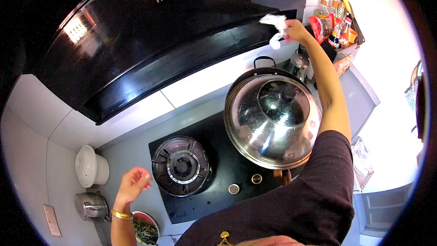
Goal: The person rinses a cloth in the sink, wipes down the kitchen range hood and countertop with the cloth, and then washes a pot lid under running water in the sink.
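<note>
My right hand (295, 31) is raised at the upper right with its fingers closed on a crumpled white cloth or tissue (275, 23), close to the lower edge of the black range hood (182, 23). Below that arm a large wok with a domed steel lid (250, 118) sits on the right side of the black cooktop (223, 173). At the lower left my left hand (134, 183), a gold bracelet at its wrist, hangs beside the bare burner (183, 166). Its fingers are curled, and nothing shows between them.
Bottles and a red packet (321, 28) stand in the upper right corner, near a glass-and-metal jar (299, 63). At the left are a white lidded pot (92, 166) and a steel pot (91, 206). A bowl of greens (145, 230) lies by my left forearm.
</note>
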### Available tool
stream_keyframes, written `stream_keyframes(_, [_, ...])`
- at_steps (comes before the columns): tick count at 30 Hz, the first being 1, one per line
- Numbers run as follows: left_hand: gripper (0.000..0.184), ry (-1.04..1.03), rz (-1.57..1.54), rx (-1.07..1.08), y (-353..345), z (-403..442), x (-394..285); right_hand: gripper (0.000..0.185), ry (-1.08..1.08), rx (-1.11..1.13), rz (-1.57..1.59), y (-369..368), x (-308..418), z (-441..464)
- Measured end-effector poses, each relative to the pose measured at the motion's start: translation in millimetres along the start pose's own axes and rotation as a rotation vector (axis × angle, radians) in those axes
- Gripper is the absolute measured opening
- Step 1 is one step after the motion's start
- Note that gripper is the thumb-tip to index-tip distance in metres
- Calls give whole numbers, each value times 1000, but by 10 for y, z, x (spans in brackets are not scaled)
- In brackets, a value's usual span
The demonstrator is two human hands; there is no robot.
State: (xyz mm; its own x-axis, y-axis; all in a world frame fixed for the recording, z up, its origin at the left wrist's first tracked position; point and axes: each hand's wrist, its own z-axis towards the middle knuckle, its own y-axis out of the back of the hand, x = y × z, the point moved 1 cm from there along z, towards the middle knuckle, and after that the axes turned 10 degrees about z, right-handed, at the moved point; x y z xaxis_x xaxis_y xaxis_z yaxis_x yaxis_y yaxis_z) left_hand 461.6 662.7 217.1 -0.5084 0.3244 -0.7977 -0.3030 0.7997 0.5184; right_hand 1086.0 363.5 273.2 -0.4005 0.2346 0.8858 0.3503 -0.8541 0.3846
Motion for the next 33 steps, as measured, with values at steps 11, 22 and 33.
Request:
stream_keyframes(11, [17, 35, 21, -22, -24, -105, -70, 36, -51, -775, -557, 440, 192, 646])
stream_keyframes(22, [15, -173, -80, 127, -127, 68, -179, 29, 391, -584, -378, -1199, 1081, -320])
stream_keyframes(33, [15, -319, -167, 91, 232, -447, 417, 22, 417, -228, -43, -3279, 2008, -763])
